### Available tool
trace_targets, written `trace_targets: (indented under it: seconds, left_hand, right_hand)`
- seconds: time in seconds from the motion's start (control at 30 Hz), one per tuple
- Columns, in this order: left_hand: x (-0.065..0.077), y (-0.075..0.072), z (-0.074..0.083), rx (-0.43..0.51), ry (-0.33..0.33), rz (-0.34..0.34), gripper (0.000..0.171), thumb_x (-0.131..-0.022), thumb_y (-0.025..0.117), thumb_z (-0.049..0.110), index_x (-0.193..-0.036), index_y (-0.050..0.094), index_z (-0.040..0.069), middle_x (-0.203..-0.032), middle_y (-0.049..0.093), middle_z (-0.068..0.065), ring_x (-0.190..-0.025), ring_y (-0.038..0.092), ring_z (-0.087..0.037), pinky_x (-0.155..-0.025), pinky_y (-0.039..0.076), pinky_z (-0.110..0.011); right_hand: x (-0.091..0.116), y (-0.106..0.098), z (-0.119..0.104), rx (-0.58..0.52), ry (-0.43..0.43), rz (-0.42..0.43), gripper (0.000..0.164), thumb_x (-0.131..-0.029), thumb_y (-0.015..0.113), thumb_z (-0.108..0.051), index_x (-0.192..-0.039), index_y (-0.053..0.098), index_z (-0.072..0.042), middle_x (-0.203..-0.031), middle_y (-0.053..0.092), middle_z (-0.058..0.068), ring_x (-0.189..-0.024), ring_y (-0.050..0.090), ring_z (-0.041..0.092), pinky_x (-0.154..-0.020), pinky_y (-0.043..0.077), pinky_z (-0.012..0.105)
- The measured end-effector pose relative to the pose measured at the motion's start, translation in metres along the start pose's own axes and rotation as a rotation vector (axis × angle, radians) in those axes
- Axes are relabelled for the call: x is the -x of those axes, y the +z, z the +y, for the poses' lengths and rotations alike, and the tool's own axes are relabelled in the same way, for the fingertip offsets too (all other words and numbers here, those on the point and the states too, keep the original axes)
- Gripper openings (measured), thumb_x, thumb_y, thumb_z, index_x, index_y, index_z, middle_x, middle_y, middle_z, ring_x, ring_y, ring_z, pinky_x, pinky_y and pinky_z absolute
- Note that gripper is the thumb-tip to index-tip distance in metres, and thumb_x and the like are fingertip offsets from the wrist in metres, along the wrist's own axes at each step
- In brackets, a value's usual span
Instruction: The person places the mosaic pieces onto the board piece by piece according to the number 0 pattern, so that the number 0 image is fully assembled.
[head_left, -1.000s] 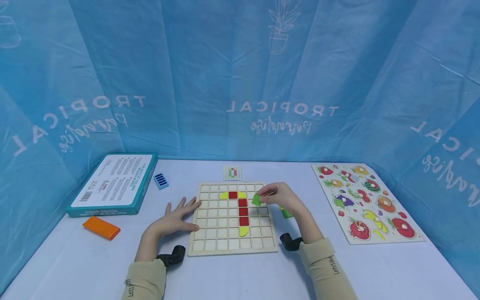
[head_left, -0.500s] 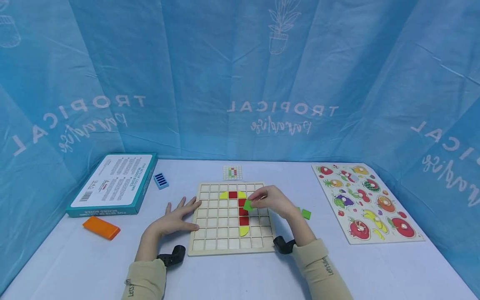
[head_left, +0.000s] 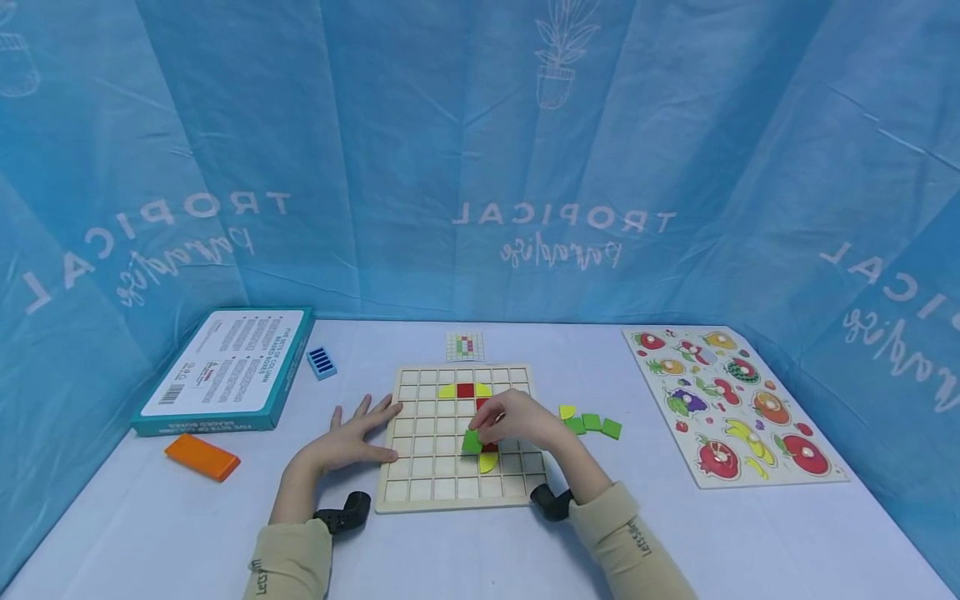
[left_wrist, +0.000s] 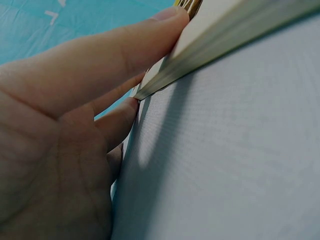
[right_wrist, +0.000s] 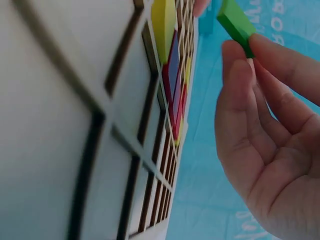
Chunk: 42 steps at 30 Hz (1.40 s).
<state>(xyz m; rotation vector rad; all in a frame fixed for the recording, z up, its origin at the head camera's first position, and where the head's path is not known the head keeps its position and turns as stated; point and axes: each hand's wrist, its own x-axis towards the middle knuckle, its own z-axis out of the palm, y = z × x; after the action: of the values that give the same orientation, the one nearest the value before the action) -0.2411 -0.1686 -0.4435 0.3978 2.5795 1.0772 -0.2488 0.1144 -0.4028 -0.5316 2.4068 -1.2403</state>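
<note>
A wooden grid board lies on the white table. Red square tiles and yellow rounded tiles sit in some of its cells. My right hand pinches a green square tile between thumb and fingertips above the board's middle; the right wrist view shows this green tile raised off the grid. My left hand has its fingers spread, with fingertips touching the board's left edge. In the left wrist view, the thumb rests against the board's side.
Several green tiles and a yellow tile lie right of the board. A small pattern card is behind it. A fruit puzzle is at right; a teal-edged box, blue piece and orange block are at left.
My right hand has moved left and nearer with the green tile, from the board's right side to its middle. The loose tiles at right are now uncovered. My left hand has stayed put.
</note>
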Motion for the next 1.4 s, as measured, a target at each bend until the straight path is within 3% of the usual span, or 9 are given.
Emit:
trace_targets:
  seconds: [0.5,0.73,1.4]
  left_hand:
    - [0.0,0.0,-0.001,-0.003,-0.01,-0.001,0.091,-0.07,0.073,0.039,-0.145,0.029,0.008,-0.153,0.013,-0.017,-0.14,-0.008,-0.038,-0.104,-0.022,-0.058]
    - [-0.001,0.0,-0.002,-0.007,-0.008,0.001,0.091,-0.07,0.073,0.039,-0.145,0.029,0.009,-0.153,0.013,-0.016,-0.14,-0.008,-0.038,-0.104,-0.022,-0.058]
    - [0.0,0.001,-0.001,0.002,0.002,0.002,0.091,-0.07,0.073,0.038,-0.144,0.03,0.008,-0.153,0.013,-0.017,-0.14,-0.008,-0.039,-0.104,-0.022,-0.058]
  right_hand:
    - [-0.001,0.015,-0.006,0.223,-0.039,-0.039,0.014,-0.076,0.071,0.001,-0.079,0.069,-0.013,-0.072,0.062,-0.005,-0.067,0.055,0.01,-0.062,0.049,0.021]
    - [-0.001,0.019,-0.008,0.287,-0.013,-0.054,0.016,-0.077,0.072,-0.002,-0.075,0.067,-0.017,-0.07,0.06,-0.007,-0.066,0.054,0.009,-0.062,0.048,0.02]
    - [0.002,0.018,-0.01,0.311,-0.014,-0.073,0.011,-0.079,0.069,-0.004,-0.079,0.073,-0.014,-0.071,0.062,-0.009,-0.067,0.054,0.008,-0.062,0.047,0.02]
